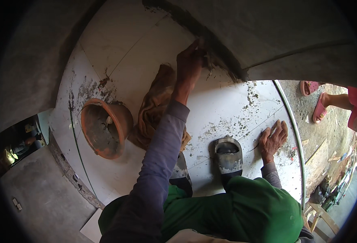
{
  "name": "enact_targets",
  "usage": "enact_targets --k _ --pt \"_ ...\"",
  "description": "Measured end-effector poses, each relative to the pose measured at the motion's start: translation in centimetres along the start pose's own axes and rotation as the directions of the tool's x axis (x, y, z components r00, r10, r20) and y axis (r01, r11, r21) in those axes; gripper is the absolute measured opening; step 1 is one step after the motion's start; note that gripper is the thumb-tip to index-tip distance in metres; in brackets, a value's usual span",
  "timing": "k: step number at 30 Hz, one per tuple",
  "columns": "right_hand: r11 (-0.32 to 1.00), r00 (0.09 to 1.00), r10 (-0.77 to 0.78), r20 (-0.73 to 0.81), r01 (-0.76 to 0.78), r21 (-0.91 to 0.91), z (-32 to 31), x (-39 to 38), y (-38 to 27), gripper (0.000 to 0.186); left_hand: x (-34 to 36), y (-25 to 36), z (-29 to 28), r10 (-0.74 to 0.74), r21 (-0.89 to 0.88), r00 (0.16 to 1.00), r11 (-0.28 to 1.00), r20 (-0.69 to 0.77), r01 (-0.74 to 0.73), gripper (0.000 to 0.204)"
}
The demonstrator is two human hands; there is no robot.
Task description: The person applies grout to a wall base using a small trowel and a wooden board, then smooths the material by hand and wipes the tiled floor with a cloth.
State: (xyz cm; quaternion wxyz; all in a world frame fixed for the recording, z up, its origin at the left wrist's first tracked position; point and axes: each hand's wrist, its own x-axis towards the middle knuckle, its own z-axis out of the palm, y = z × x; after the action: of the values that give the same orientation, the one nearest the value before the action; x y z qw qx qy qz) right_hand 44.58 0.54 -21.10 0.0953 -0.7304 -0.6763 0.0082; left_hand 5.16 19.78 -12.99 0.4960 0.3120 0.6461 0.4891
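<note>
My left hand (188, 67) reaches up to a dark mortar strip (227, 60) where white tiles (134, 28) meet the grey concrete, fingers closed on something I cannot make out. Below it a crumpled brown cloth (156, 91) lies beside an orange bucket (119, 115) with grey residue inside. At the right, my right hand (273, 141) rests on the speckled tile floor, fingers spread, near the tile's edge. My grey, mortar-marked sandal (229, 152) is left of that hand.
Another person's leg (336, 101) and pink sandals (320, 111) are on the rough ground (320, 150) outside at right. Wooden pieces (322, 218) lie lower right. A thin cable (77, 150) runs along the left tiles. A dark opening (20, 141) is at far left.
</note>
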Motion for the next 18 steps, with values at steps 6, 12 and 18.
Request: enact_targets --k 6,12,18 --pt "1.000 1.000 -0.007 0.003 0.007 -0.005 -0.1 0.1 -0.3 0.063 -2.5 -3.0 1.6 0.026 -0.128 0.998 0.992 0.053 -0.019 0.048" --pt "0.999 1.000 0.023 0.010 -0.023 0.030 -0.2 0.1 -0.6 0.059 -5.4 -3.2 3.2 0.037 -0.006 0.995 0.999 0.096 -0.037 0.047" --pt "1.000 1.000 0.003 -0.011 -0.003 0.011 0.2 0.0 0.0 0.063 -8.7 -3.9 3.3 0.020 0.086 0.981 0.996 0.191 -0.037 0.039"
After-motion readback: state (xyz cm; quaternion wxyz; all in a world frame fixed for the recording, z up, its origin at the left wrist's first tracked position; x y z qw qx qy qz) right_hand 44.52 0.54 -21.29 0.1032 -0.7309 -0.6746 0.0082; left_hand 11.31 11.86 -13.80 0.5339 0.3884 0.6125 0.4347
